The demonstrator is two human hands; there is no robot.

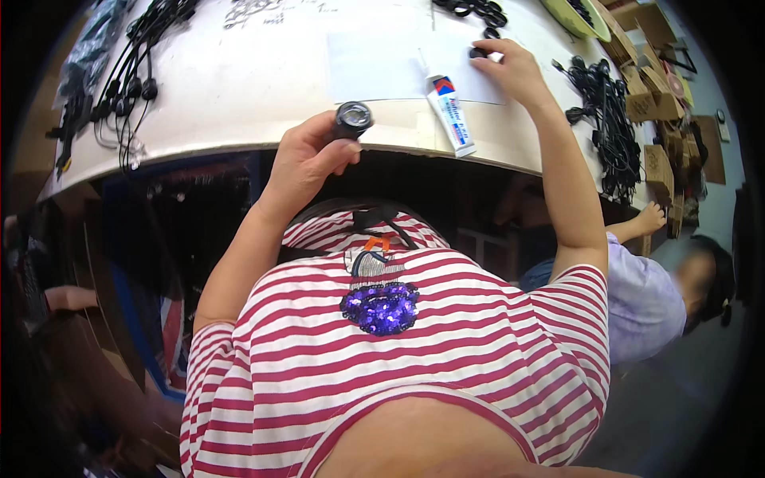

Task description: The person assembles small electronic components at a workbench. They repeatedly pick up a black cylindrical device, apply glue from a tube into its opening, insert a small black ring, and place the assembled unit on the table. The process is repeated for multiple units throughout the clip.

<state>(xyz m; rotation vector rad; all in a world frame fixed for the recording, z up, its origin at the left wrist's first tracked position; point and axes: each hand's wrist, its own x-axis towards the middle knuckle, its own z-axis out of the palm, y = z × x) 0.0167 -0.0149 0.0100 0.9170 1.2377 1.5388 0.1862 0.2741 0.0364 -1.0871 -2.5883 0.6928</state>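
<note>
My left hand [311, 151] grips a small black cylindrical lamp head [353, 118] at the table's near edge. Its round end with a clear lens faces up. On the right, my right hand [518, 73] pinches a small round black piece [477, 53], seemingly a ring, over the white sheet [370, 68]. The fingers partly cover that piece. Between my hands lies a white and blue glue tube [453, 119], its thin nozzle pointing away from me. Beyond my right hand several black rings [478, 11] lie in a loose group.
Bundled black cables with plugs [127, 92] hang over the table's left edge. More coiled black cables [610, 119] lie at the right edge. A yellow-green basin [596, 30] stands far right, near cardboard boxes [657, 99]. Another person in a pale purple top [647, 299] is at my right.
</note>
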